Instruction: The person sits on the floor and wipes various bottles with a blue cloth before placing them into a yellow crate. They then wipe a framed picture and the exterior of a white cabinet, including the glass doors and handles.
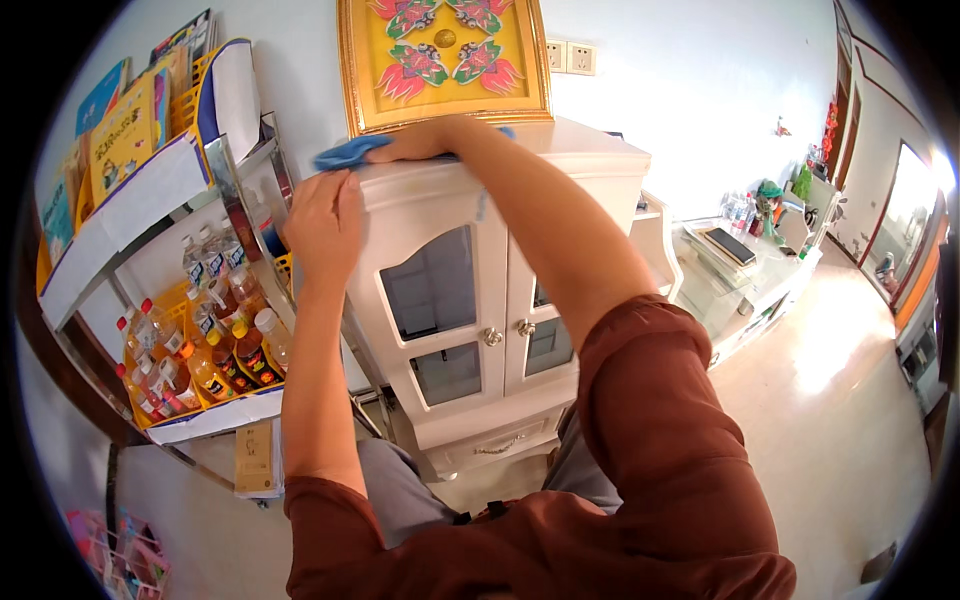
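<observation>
A blue cloth [352, 152] lies bunched on the top of a white wooden cabinet [435, 182], near its front left corner. My right hand [412, 141] is on the cloth, its fingers partly hidden by the hand and forearm. At the cabinet's upper left corner is my left hand [324, 214], fingers close together just below the cloth; whether they grip the edge is unclear. Right behind the right hand stands a gold-framed picture [445, 64] with colourful fish figures, leaning on the wall. The cabinet has two glazed doors with metal knobs [492, 337].
To the left, a metal rack [232, 180] holds books [124, 139] above and several drink bottles [225, 352] in a yellow basket below. Wall sockets [581, 58] sit right of the picture. A glass-topped desk [720, 262] with bottles and a dark flat object stands at right.
</observation>
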Tool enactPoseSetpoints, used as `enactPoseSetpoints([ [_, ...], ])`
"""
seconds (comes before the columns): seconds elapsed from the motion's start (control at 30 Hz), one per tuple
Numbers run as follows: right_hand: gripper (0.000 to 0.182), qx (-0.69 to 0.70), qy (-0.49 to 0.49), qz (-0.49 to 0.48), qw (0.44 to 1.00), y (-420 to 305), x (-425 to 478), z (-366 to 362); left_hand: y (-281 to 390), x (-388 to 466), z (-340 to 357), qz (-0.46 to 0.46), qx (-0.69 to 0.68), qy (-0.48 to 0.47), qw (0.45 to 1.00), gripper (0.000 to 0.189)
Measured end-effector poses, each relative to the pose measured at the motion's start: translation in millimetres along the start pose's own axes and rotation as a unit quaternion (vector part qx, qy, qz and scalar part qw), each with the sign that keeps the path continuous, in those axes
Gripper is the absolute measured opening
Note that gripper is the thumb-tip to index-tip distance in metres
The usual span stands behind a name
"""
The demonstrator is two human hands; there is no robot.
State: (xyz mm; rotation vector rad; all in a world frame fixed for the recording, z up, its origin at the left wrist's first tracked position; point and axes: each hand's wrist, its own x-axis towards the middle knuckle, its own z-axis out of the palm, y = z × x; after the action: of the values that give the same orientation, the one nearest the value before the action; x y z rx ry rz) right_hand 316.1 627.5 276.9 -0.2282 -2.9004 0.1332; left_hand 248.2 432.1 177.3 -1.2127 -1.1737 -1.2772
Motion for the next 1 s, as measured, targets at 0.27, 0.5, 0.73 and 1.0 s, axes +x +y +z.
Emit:
enactPoseSetpoints([
  [0.27, 0.083, -0.036, -0.020, 0.269, 0.962, 166.0, -132.5, -48.2, -4.5, 76.7, 1.5, -0.175, 0.124, -0.372, 0.903, 0.045],
  [0.5, 0.058, -0.089, 0.059, 0.334, 0.936, 257.5, -128.3, -63.9, -104.4, 136.1, 101.9, -0.406, -0.077, -0.275, 0.868, 0.080],
  [0.73, 0.038, 0.317, 0.265, 0.393, 0.821, 296.1, -69.4, -74.4, -117.8, 138.7, 147.3, -0.486, -0.234, -0.314, 0.781, 0.069],
  [1.0, 0.032, 0.377, 0.246, 0.372, 0.812, 288.8, -57.8, -69.1, -144.0, 125.8, 167.4, -0.523, -0.313, -0.195, 0.768, 0.040],
])
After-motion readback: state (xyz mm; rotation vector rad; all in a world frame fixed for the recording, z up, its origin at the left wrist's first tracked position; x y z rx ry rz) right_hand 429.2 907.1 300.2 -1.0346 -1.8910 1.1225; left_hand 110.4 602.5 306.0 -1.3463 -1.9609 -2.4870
